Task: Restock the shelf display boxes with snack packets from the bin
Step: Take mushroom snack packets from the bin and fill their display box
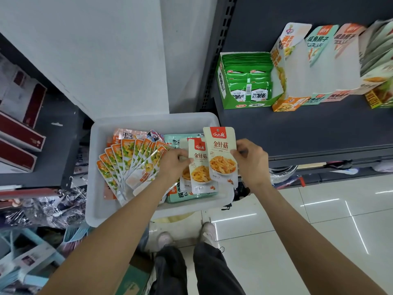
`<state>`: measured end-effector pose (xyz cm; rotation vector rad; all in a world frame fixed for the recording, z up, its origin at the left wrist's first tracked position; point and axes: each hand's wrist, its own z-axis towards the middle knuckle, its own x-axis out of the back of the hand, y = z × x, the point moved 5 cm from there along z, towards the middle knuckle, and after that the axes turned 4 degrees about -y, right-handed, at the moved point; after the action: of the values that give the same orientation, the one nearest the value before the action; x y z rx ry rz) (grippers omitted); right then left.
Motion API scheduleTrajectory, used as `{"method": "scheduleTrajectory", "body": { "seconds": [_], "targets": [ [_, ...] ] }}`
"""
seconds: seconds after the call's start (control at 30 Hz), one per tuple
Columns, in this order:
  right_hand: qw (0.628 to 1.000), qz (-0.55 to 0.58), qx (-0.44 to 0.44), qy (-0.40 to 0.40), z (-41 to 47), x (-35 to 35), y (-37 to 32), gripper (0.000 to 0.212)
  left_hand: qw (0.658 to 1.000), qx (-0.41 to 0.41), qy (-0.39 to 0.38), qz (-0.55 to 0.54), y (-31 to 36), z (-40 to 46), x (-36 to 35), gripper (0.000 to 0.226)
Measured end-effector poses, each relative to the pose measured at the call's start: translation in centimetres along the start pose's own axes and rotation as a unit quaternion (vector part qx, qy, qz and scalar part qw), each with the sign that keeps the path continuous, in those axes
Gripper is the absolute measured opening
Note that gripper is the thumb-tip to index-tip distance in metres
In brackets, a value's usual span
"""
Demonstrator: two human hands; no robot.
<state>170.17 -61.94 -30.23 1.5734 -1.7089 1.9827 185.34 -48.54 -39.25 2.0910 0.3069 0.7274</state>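
Note:
A white plastic bin stands below the shelf, holding a fan of orange-and-green snack packets and teal packets. Over the bin, my right hand pinches a beige packet with a red top by its right edge. My left hand grips a second beige packet with more behind it. On the dark shelf stand a green display box full of green packets and an orange display box that looks empty inside.
More display boxes in teal and pink stand to the right on the shelf. Red-and-white cartons sit on the left shelf. Wrapped goods crowd the floor at left. My shoes stand on glossy tile.

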Motion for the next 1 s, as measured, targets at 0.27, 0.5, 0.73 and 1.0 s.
{"method": "scheduleTrajectory", "body": {
  "seconds": [0.27, 0.5, 0.73, 1.0],
  "targets": [
    [0.999, 0.011, -0.011, 0.031, -0.7, 1.9, -2.4, 0.005, 0.995, -0.064, 0.075, 0.029, 4.1, -2.8, 5.1, 0.017],
    [0.996, 0.057, 0.046, 0.056, -1.3, 5.7, -5.9, 0.024, 0.971, -0.17, 0.151, 0.078, 11.2, -6.6, 9.3, 0.013],
    [0.988, 0.089, 0.062, 0.106, 0.1, 14.3, -2.9, 0.008, 0.948, -0.252, 0.164, 0.109, 20.8, -7.7, 5.6, 0.009],
    [0.984, 0.114, 0.071, 0.114, 3.4, 27.9, 6.1, 0.003, 0.927, -0.298, 0.197, 0.113, 32.7, -6.9, -5.6, 0.011]
  ]
}}
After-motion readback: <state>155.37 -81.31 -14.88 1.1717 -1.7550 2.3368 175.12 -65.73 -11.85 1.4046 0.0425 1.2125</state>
